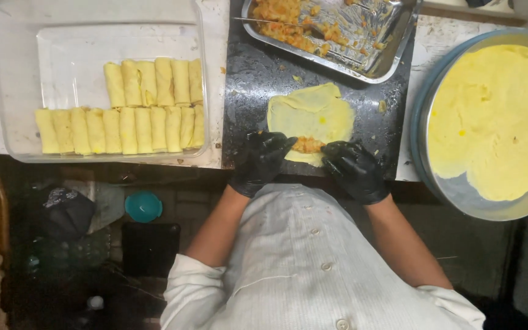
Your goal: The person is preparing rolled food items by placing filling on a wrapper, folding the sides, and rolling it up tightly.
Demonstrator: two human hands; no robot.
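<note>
A thin yellow pancake wrapper (313, 113) lies on a black work surface (258, 79), with orange filling (307, 145) at its near edge. My left hand (263, 160) in a black glove grips the wrapper's near left edge beside the filling. In a matching black glove, my right hand (355, 170) holds the near right edge. Both hands press in on the filling from either side.
A clear plastic container (7, 73) at the left holds two rows of rolled yellow pancakes (123, 116). A metal tray (386, 55) with orange filling sits at the back. A round pan (441, 189) stacked with flat yellow wrappers (496, 116) is on the right.
</note>
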